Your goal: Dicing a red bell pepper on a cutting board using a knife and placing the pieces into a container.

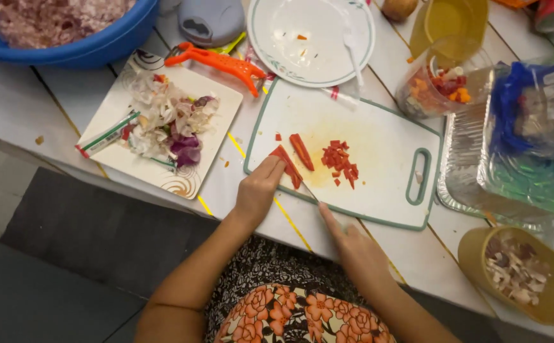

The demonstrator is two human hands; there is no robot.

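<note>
Slicing red pepper strips into dice on the white cutting board (378, 184).
Left hand (259, 190) fingers pin a red pepper strip (287, 166) at the board's near edge; right hand (353, 248) grips the knife (310, 192), due to cut beside those fingertips.

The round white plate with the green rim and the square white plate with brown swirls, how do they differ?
The round white plate with the green rim is nearly bare, holding a few red bits and a white utensil. The square white plate with brown swirls is heaped with onion peels and scraps. It lies nearer the left hand. Both rest on the white table.
</note>
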